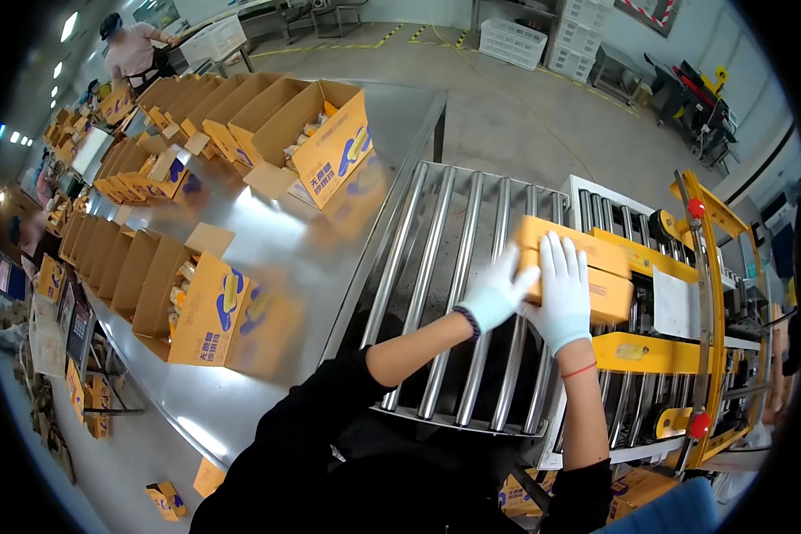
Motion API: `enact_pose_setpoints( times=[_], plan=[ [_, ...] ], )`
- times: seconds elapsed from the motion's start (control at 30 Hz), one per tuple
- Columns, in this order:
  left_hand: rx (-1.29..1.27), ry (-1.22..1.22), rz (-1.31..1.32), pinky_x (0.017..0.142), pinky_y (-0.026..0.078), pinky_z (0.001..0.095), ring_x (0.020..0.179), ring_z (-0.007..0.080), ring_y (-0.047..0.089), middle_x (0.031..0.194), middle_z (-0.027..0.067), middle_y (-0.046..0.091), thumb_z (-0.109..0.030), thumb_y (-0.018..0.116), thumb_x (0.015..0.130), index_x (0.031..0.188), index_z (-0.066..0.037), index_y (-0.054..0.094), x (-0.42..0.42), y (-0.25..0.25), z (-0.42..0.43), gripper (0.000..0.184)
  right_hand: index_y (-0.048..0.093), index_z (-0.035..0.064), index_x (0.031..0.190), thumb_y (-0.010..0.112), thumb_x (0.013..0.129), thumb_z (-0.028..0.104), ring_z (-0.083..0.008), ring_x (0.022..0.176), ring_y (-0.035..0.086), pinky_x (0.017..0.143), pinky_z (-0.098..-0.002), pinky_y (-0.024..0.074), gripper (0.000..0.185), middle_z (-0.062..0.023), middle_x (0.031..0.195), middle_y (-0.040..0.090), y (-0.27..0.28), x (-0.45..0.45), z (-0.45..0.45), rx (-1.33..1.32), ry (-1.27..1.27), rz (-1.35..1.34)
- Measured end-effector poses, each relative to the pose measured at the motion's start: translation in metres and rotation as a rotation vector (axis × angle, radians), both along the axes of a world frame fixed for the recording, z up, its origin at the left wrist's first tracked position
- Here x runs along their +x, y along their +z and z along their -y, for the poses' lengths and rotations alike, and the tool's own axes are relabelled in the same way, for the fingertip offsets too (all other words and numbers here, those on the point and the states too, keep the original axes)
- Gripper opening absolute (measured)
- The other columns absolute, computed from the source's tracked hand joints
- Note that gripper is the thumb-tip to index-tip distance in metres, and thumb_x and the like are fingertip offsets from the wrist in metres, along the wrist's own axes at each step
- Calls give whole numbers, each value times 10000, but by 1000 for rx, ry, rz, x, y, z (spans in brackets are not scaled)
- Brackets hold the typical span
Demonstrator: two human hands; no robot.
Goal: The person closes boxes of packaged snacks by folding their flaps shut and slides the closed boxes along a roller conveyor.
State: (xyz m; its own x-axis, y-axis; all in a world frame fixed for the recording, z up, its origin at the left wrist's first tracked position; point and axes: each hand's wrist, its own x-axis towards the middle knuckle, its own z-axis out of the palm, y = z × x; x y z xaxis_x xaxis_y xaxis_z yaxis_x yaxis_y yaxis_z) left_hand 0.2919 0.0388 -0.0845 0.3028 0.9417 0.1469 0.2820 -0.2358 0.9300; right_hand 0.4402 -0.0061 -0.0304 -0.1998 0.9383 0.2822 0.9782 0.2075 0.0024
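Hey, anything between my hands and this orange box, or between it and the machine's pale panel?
Nothing visible. Your left hand and right hand are at the orange box, and no loose item shows between it and the pale panel. Yellow rails flank that way; whether the far one touches the box is unclear.

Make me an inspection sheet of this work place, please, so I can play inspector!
Surface: shiny metal table beside a roller conveyor.
Job's things: orange carton under the hands; open cartons in rows on the table.
Clutter: a small carton on the floor.
Hands: gloved right hand spread on the orange carton; gloved left hand at its side, blurred.
Cables: a thin line crosses the floor; cannot tell whether it is a cable.
Surroundings: yellow-framed machine, white crates, a person beyond the table.
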Motion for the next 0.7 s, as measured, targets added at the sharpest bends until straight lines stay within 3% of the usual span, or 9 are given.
enact_pose_setpoints(
  times=[0.1,0.2,0.3,0.37,0.4,0.47,0.57,0.63,0.7],
  plan=[
    [-139,-504,-262,1073,471,441,1273,374,594,1340,247,609,-467,592,1004,1425,-3,523,-16,25,-18,630,467,4,1484,716,812,171,-365,1477,369,1252,-510,250,736,-188,1554,447,-11,12,-16,80,3,37],
    [349,-52,-313,987,499,449,1086,373,609,1147,200,612,-217,698,878,1192,-4,588,-91,64,-70,396,621,39,1331,658,835,83,-340,1456,400,1236,-491,290,500,-152,1494,517,-15,34,-10,123,-68,3],
    [846,621,-596,893,484,470,996,361,607,1003,190,590,-161,752,775,1091,-35,581,-200,69,-158,381,647,71,1266,632,854,63,-335,1448,409,1234,-496,296,413,-129,1494,515,-19,59,-1,117,-36,79],
    [761,822,-976,931,503,480,1072,378,634,1117,174,657,-179,695,860,1240,-74,569,-269,59,-184,414,701,91,1176,607,872,48,-326,1375,488,1220,-485,318,322,-102,1388,611,-11,61,4,146,-22,92],
    [325,689,-891,928,519,493,1060,395,664,1133,186,702,-215,646,921,1271,-106,613,-294,43,-189,368,715,100,1150,612,867,49,-324,1323,529,1212,-479,327,305,-91,1315,654,-13,65,4,60,0,76],
    [288,598,-840,943,529,480,1065,370,689,1129,199,723,-255,601,972,1214,-115,695,-291,50,-166,295,747,112,1075,629,854,28,-316,1181,617,1185,-441,363,264,-60,1130,735,-27,59,6,37,62,-70],
    [362,382,-758,969,530,444,1101,361,678,1167,209,711,-269,604,990,1246,-99,699,-273,53,-100,322,605,20,1343,754,830,149,-373,1239,579,1137,-445,417,550,-165,1298,647,-50,15,21,-23,211,-608],
    [343,180,-549,997,522,408,1115,339,688,1161,180,736,-300,595,1022,1264,-54,690,-271,70,-35,358,451,-37,1472,821,791,237,-422,1333,499,1163,-466,381,822,-234,1437,537,-18,-23,29,-31,164,-502],
    [59,57,-193,1046,487,366,1189,283,654,1258,169,705,-315,574,1053,1323,12,632,-274,98,15,428,368,-64,1517,880,712,329,-457,1426,386,1215,-535,279,1032,-269,1514,436,-13,-48,30,112,191,-581]
  ],
)
